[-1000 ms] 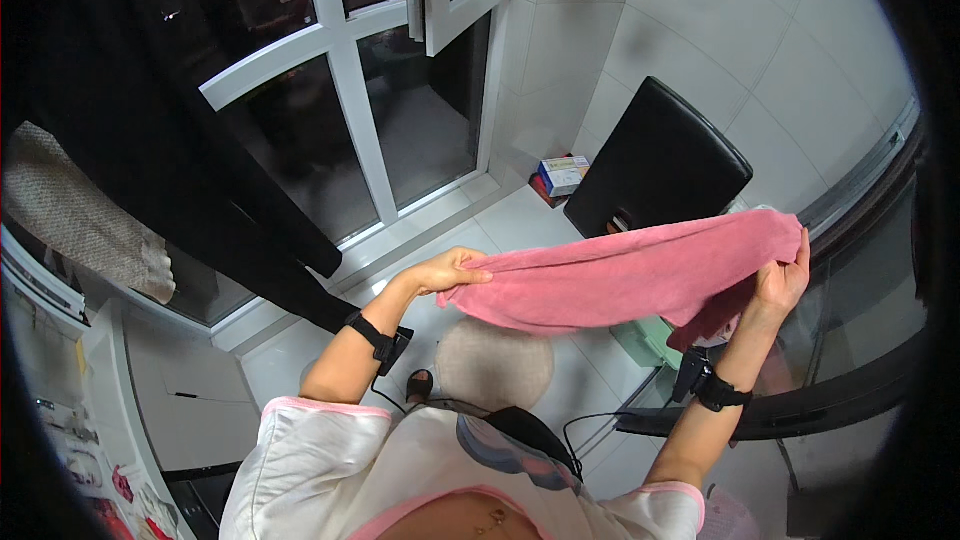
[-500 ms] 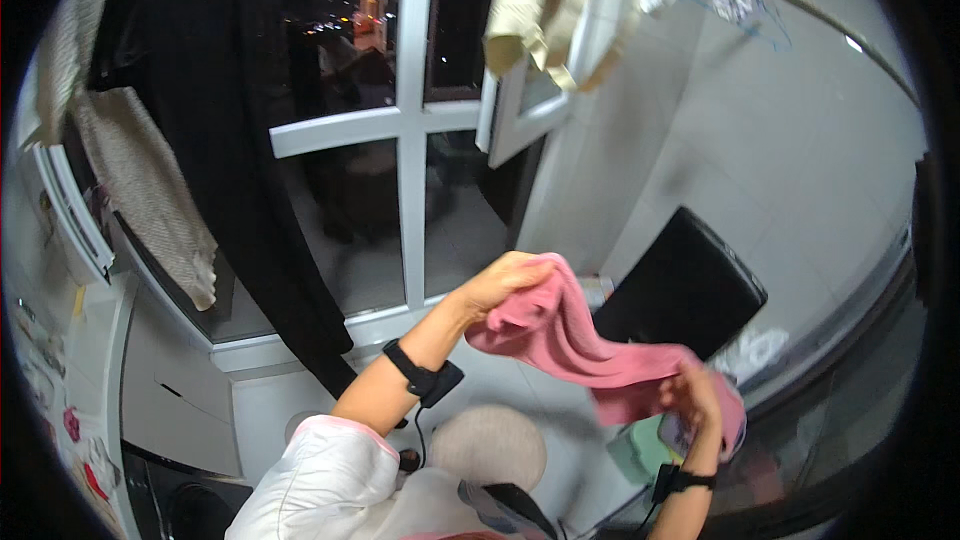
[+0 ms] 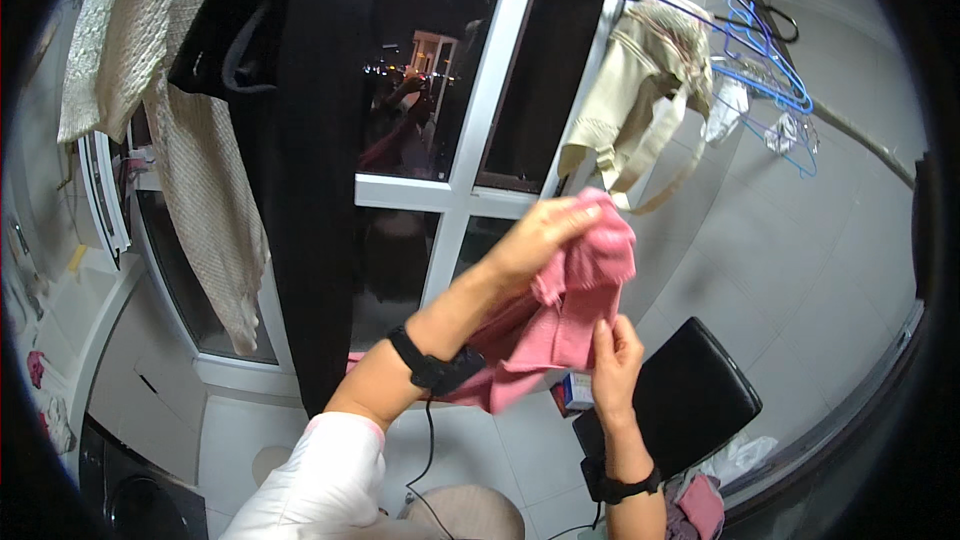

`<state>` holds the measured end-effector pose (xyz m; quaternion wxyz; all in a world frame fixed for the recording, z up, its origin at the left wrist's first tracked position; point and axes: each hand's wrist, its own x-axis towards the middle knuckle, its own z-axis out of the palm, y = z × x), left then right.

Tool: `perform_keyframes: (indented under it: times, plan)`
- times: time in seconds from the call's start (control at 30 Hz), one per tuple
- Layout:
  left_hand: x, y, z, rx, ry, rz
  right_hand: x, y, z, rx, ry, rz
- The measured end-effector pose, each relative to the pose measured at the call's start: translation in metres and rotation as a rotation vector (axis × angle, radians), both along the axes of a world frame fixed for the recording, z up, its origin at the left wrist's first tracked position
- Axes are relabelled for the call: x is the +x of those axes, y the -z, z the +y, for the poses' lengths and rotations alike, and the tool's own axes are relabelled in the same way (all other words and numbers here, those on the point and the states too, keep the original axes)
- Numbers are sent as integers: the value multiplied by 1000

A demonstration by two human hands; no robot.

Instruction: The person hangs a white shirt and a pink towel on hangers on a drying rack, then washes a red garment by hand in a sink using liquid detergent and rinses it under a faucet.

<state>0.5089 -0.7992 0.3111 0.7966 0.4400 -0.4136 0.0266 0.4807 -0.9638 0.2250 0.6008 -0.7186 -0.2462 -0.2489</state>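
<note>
A pink knitted garment (image 3: 575, 325) hangs from my raised hands in front of the window. My left hand (image 3: 545, 238) is closed on its gathered upper end, fingers wrapped over the fabric. Lower down and to the right, my right hand (image 3: 617, 365) pinches the garment's edge between thumb and fingers. The cloth drapes in folds behind my left forearm, so part of it is hidden. Just above my left hand, a beige item with straps (image 3: 630, 110) hangs.
Blue and purple hangers (image 3: 765, 85) hang at the upper right. Cream knitwear (image 3: 215, 210) and a long black cloth (image 3: 320, 170) hang on the left. Below stand a black padded seat (image 3: 700, 400), a small box (image 3: 577, 390) and a beige round stool (image 3: 475, 512). Pink laundry (image 3: 703, 507) lies lower right.
My hands have come closer together, with the garment bunched instead of stretched between them. The right hand has moved leftward. The view has tilted up, showing more hangers.
</note>
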Motion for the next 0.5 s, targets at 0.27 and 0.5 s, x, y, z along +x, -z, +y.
perform_keyframes:
  times: [0.27, 0.5]
  plan:
    - [21, 53, 42, -281, -668, -521, 0, -150, 100, 86, -249, -280]
    - [48, 19, 81, -532, -94, -189, 33, -221, 137, -192, -13, -684]
